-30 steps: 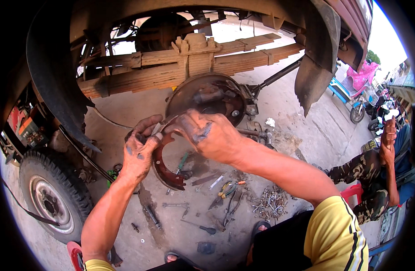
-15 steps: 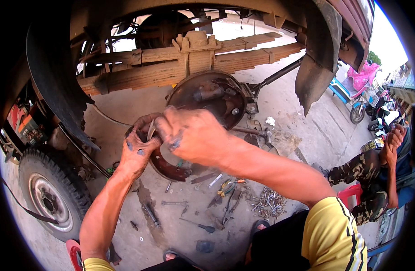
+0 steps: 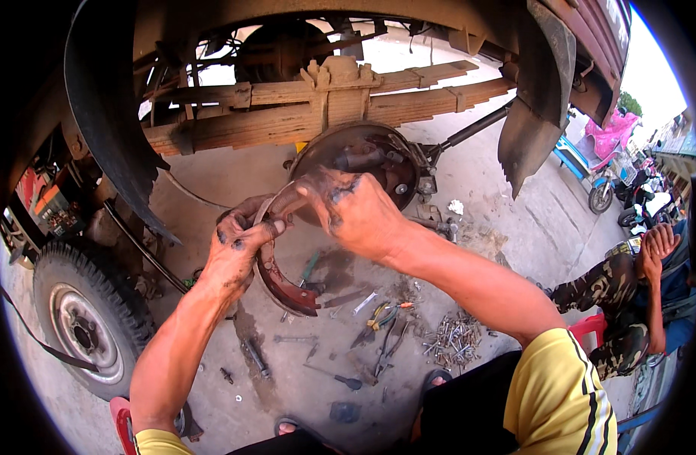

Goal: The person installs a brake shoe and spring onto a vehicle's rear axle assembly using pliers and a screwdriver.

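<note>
My left hand (image 3: 240, 241) is closed round a curved, rust-brown brake shoe (image 3: 275, 282), the thumb lying across its inner side. My right hand (image 3: 353, 208) has its fingers curled at the shoe's upper end; whether they also hold something small is hidden. The shoe's lower end hangs free above the ground. Just beyond my hands stands the round, dirty brake backing plate (image 3: 382, 163) on the axle, with a dark cylindrical part across its face.
Leaf springs (image 3: 234, 125) run above the plate, between torn mudguards (image 3: 531, 136). Pliers (image 3: 390, 345), a wrench (image 3: 365, 303), a screwdriver (image 3: 340, 379) and a bolt pile (image 3: 454, 339) lie on the ground. A wheel (image 3: 86, 326) stands left; a seated person (image 3: 628, 303) is at right.
My right hand has moved slightly right and down, away from my left. More of the brake shoe now shows between my hands. The view has shifted a little.
</note>
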The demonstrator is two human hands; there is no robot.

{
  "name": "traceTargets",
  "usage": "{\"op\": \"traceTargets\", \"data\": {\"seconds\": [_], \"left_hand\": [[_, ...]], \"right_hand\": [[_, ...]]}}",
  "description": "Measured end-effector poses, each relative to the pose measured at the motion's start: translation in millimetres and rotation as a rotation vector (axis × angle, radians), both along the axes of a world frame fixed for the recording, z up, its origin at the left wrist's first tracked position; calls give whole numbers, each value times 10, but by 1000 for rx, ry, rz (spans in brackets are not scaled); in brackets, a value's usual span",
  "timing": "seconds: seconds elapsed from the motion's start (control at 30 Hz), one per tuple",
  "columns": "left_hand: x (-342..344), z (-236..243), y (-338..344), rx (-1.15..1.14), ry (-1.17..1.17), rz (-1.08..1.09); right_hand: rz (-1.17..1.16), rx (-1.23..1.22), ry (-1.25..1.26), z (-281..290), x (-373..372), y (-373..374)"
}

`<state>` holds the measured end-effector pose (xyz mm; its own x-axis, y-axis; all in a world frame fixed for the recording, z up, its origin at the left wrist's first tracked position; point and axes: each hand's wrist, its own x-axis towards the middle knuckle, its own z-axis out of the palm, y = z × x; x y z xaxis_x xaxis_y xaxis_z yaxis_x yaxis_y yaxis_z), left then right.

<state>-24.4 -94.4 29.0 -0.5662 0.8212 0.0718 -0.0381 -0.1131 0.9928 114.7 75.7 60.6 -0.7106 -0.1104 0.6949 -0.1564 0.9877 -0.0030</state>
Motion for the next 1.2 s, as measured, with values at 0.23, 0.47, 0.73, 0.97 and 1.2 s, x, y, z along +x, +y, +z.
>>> {"op": "traceTargets", "data": {"seconds": [0.23,0.47,0.73,0.97,1.2], "left_hand": [[-21,-178,-30,19,40,-20],[-42,-135,31,40,80,11],[59,-218,115,92,-18,40],[107,-204,137,54,-181,39],[159,-36,48,-7,-71,64]], "right_hand": [[102,-194,90,-378,-21,-41],[102,37,-45,-168,79,-71],[-64,335,44,8,71,-334],[-154,127,-183,81,39,-192],[24,-345,-48,33,147,-75]]}}
